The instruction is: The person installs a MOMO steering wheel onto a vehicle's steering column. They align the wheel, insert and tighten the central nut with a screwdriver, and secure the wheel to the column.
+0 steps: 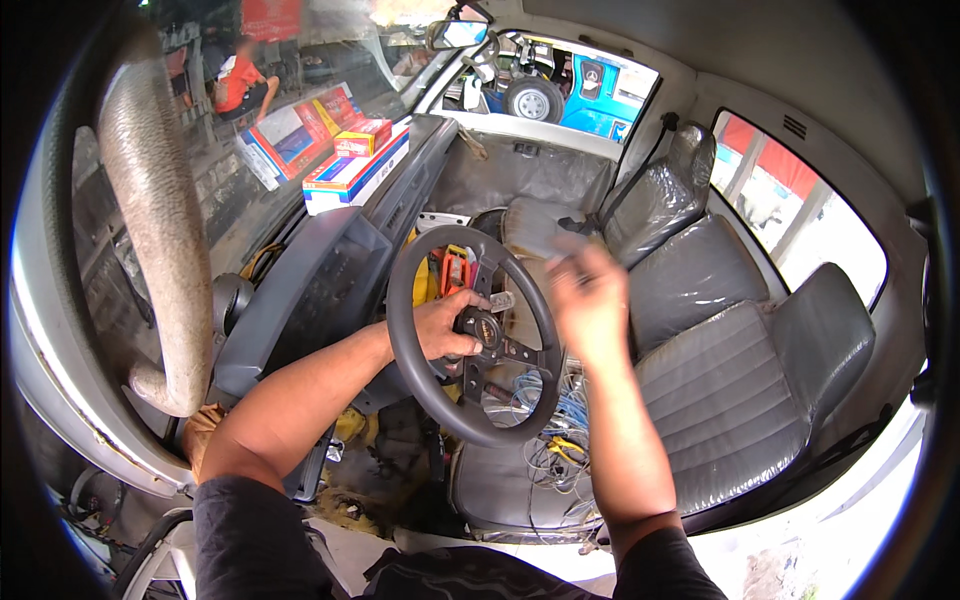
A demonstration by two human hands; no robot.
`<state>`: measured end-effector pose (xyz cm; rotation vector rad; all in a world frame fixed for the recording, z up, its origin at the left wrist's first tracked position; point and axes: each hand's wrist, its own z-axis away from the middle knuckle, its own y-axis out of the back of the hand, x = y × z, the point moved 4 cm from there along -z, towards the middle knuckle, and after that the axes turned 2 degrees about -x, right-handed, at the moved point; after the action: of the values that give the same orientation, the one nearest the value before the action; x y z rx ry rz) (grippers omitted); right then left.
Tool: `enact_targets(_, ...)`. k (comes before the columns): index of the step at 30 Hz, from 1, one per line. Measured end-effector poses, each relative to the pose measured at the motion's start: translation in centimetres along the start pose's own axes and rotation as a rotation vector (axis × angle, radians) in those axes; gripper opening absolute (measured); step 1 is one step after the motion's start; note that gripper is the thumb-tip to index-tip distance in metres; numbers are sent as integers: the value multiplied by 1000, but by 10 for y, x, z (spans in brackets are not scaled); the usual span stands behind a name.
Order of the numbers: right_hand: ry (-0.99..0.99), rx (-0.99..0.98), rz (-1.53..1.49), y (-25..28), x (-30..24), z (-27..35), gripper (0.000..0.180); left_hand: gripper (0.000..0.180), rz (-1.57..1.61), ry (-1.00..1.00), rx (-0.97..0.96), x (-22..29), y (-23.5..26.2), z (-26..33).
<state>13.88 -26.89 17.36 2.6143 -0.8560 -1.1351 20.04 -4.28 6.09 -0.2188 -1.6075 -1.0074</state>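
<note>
Head view: my left hand (pixel 445 326) curled half-closed round steering-wheel hub (pixel 486 328), left of blurred right hand (pixel 588 290); its opening, hold untellable. Hub work seemed underway; next likely needed steady left grip.

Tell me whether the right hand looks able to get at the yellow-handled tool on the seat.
Probably yes: the yellow-handled tool shows clear of the steering wheel, though wires lie around it. The right hand is blurred; whether it is empty can't be told.
</note>
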Motion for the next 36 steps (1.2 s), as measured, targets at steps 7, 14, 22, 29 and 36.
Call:
enact_targets(7, -204, 430, -1114, 35, 20, -35, 18, 69, 31, -35, 5, -9, -2, -3)
enact_targets(14, -250, 475, -1161, 10, 34, -33, 20, 58, 87, -63, 12, -12, 0, -6)
enact_targets(22, -263, 437, -1126, 3, 46, -34, 22, 55, 71, -31, -5, -10, 0, -5)
enact_targets(29, -239, 537, -990, 0, 45, -33, 19, 53, 40, -33, 13, -8, -1, -4)
enact_targets(36, -178, 608, -572, -10, 47, -27, 13, 54, 138, -52, 29, -12, -2, -5)
